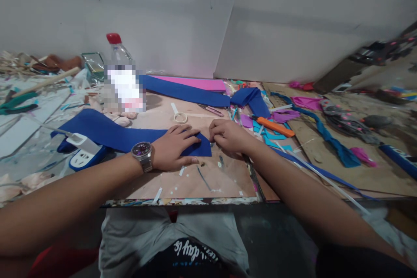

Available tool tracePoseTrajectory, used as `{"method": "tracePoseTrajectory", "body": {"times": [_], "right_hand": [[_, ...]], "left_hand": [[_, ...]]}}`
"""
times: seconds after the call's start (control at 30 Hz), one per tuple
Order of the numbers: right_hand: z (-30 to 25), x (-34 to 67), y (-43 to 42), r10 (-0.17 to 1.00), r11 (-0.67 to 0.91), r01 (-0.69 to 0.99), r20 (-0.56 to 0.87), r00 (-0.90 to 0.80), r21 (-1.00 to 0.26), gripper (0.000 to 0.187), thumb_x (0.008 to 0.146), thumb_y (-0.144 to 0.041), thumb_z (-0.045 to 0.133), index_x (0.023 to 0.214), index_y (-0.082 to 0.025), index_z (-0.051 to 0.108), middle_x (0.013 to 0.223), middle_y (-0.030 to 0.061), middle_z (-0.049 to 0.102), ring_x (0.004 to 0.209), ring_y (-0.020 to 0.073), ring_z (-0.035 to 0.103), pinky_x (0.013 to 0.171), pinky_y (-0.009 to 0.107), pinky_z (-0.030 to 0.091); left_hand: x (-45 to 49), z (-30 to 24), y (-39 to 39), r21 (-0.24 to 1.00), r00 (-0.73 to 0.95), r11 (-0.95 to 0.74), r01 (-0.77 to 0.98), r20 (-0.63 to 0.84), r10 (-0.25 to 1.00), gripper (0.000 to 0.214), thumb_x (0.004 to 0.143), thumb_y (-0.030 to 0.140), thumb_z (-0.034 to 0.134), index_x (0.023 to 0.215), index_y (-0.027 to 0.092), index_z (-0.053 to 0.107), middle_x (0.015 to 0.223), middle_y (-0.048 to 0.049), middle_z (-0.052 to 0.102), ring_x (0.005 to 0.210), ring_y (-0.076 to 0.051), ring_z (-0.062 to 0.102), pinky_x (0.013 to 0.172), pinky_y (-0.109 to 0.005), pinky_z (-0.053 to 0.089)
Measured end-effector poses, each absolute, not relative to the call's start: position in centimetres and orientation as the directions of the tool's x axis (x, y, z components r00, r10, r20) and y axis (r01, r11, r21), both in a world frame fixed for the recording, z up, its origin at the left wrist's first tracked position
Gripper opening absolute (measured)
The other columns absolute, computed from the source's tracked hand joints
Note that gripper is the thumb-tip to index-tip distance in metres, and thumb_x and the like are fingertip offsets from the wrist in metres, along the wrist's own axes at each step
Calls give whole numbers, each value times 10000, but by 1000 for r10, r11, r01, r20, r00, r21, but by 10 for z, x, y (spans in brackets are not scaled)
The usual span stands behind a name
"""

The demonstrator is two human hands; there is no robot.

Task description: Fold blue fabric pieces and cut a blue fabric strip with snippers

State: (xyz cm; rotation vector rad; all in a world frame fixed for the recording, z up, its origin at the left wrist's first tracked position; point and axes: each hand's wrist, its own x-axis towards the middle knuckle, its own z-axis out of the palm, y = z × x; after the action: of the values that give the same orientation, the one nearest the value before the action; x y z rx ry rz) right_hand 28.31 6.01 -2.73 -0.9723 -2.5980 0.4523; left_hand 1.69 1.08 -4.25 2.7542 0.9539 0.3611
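Note:
A long strip of blue cloth or paper point(114, 137) lies across the brown work board, its right end cut to a slanted edge. My left hand point(172, 145), with a watch on the wrist, presses flat on this strip, fingers spread. Just past the slanted end, my right hand point(230, 135) rests on the board with its fingers pinched together. Whatever those fingers hold, if anything, is hidden. Beyond my hands lie a small roll of tape point(180, 122) and a slim pinkish tool point(213, 110). An orange utility knife point(273, 127) is to the right of my right hand.
More blue strip point(189, 91) lies folded at the back, beside a pink strip point(203, 84). A red-capped bottle point(121, 54) stands near the wall. At left are a power socket point(86, 156) and green-handled pliers point(19, 103). Scraps and a twisted blue strip point(321, 132) cover the right side.

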Motion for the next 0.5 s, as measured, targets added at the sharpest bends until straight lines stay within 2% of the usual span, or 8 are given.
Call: {"method": "tracePoseTrajectory", "body": {"times": [0.1,0.23,0.3,0.37,0.5], "right_hand": [[-26,283,60,675,711,560,188,-713,-425,290,787,-11,538,692,-177,756,849,48,711,791,173,670,797,301,514],[-28,279,57,688,693,543,213,-693,-474,350,841,-30,539,991,-180,818,974,69,747,912,196,702,872,322,533],[-30,279,56,683,698,546,201,-703,-463,373,882,-60,539,1083,-201,820,1022,75,746,947,203,702,896,340,536],[-30,280,57,675,705,557,175,-717,-438,379,873,-55,545,1061,-217,832,1005,68,740,931,201,698,890,341,539],[-28,283,61,658,725,557,169,-734,-407,339,811,-22,554,876,-203,834,943,57,732,876,191,694,866,330,538]], "left_hand": [[17,-42,10,271,762,-771,576,162,627,689,969,740,469,1430,238,569,1647,-125,445,1511,-406,377,1229,-612,301],[17,-42,10,270,759,-770,579,167,629,707,967,748,464,1429,224,577,1630,-137,464,1509,-411,378,1233,-609,295],[17,-42,10,268,761,-770,579,163,628,709,969,742,466,1438,220,570,1634,-137,460,1507,-410,379,1233,-610,294],[17,-42,10,270,762,-769,579,156,629,710,972,736,466,1456,223,554,1645,-132,447,1511,-409,374,1234,-615,291],[16,-42,11,278,765,-768,578,145,628,715,971,742,457,1460,229,555,1655,-124,437,1521,-406,362,1239,-619,286]]}}
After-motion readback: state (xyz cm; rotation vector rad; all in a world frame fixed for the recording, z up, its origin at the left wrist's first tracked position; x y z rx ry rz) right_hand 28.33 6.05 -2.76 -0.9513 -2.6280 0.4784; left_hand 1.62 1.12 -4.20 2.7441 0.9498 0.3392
